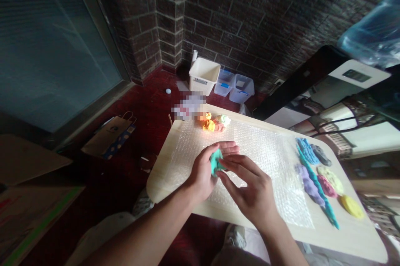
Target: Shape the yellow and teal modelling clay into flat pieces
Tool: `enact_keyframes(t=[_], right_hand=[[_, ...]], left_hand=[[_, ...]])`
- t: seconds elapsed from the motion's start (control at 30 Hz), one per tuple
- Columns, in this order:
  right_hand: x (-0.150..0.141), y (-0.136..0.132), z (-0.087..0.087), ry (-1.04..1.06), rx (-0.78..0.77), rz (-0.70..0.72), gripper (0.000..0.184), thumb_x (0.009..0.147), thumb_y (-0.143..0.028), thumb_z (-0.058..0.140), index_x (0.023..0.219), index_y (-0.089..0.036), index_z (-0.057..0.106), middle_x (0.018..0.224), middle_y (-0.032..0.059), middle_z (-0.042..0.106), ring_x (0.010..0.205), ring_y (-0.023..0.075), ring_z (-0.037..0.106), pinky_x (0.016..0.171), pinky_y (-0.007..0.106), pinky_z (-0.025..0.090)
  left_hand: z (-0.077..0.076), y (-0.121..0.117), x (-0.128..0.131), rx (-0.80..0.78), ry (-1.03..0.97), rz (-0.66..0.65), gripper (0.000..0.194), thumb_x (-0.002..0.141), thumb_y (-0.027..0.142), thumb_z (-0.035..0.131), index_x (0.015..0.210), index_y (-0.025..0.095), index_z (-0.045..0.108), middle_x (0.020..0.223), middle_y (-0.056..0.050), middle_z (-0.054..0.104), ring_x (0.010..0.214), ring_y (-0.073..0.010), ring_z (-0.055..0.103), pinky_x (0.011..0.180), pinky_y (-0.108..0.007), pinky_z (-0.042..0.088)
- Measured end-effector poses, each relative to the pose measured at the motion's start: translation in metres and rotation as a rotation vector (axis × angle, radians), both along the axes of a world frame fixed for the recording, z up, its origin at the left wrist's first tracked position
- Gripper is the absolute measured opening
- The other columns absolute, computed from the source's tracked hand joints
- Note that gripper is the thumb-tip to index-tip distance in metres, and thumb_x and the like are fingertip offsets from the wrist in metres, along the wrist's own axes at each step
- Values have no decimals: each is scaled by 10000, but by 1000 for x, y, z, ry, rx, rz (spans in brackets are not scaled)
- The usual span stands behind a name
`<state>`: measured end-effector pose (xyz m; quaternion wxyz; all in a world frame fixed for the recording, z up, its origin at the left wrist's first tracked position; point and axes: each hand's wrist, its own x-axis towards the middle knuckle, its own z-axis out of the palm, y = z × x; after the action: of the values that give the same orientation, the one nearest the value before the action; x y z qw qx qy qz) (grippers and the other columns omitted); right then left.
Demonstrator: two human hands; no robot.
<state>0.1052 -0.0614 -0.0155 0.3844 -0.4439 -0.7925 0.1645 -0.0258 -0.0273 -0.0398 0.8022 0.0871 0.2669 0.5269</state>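
A small flattened piece of green modelling clay (215,162) lies in the palm of my left hand (201,171), whose fingers stretch out behind it. The fingertips and thumb of my right hand (250,182) pinch the clay's right edge. Both hands are above a sheet of bubble wrap (265,149) on the table. Beyond them sit orange clay lumps (208,125) and a pale green-white lump (223,120). To the right are a long teal clay roll (321,189), a purple piece (309,184), blue strands (308,151) and a yellow lump (351,206).
The pale wooden table (353,239) has rounded corners. Behind it, a white bin (204,72) and clear plastic boxes (241,89) stand by the brick wall. A paper bag (108,134) lies on the red floor at left, near cardboard (34,212).
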Motion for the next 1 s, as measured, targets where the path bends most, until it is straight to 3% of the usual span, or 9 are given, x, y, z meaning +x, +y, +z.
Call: enact_keyframes(t=[0.13,0.23,0.37,0.47,0.53,0.67,0.83,1.0], right_hand=[[2,2,4,-83,94,36,225,975,-72,688,1134,-191,795,1074,103,792,972,210,786,855,299,669],[2,2,1,-56,43,24,226,979,-102,692,1166,-189,785,1095,112,790,970,221,789,841,316,674],[4,3,-7,163,-312,-90,271,952,-290,782,1207,-197,775,1091,117,801,876,230,799,789,351,688],[4,3,-13,395,-553,-115,267,920,-390,817,1092,-187,811,967,105,836,799,223,800,739,333,683],[1,3,-14,489,-618,-111,266,901,-398,834,1055,-182,822,934,100,843,778,206,792,725,305,670],[-5,2,-14,536,-604,-108,216,895,-355,843,1040,-195,827,999,97,838,871,198,793,788,281,655],[-5,1,-11,593,-582,-75,244,887,-318,852,1106,-229,792,1064,87,813,942,217,791,837,325,664],[0,0,-11,402,-449,-52,170,935,-267,796,1103,-239,799,1123,97,775,1011,241,767,884,377,657]], left_hand=[[0,3,-1,-52,-15,-85,365,903,356,585,956,93,832,1031,-186,826,1066,-291,752,930,-315,543],[-2,4,-1,-67,-11,-85,361,890,358,594,949,90,827,1025,-190,822,1004,-269,754,876,-301,554],[-7,1,1,5,73,12,350,895,375,588,972,121,817,1040,-172,814,991,-285,744,879,-361,565],[-14,-4,4,209,267,125,346,948,374,571,1003,144,823,1116,-151,807,1069,-294,725,981,-388,535],[-18,-7,5,309,344,160,358,985,376,546,1032,163,830,1172,-136,801,1130,-301,708,1031,-398,513],[-18,-7,3,341,317,124,374,1001,377,520,1070,180,830,1205,-124,802,1211,-310,686,1108,-412,463],[-9,-5,2,204,194,83,382,941,402,564,1065,147,820,1222,-162,792,1251,-343,676,1064,-422,487],[-2,-4,3,96,112,38,380,875,397,611,1046,129,819,1134,-175,808,1179,-343,697,965,-405,532]])
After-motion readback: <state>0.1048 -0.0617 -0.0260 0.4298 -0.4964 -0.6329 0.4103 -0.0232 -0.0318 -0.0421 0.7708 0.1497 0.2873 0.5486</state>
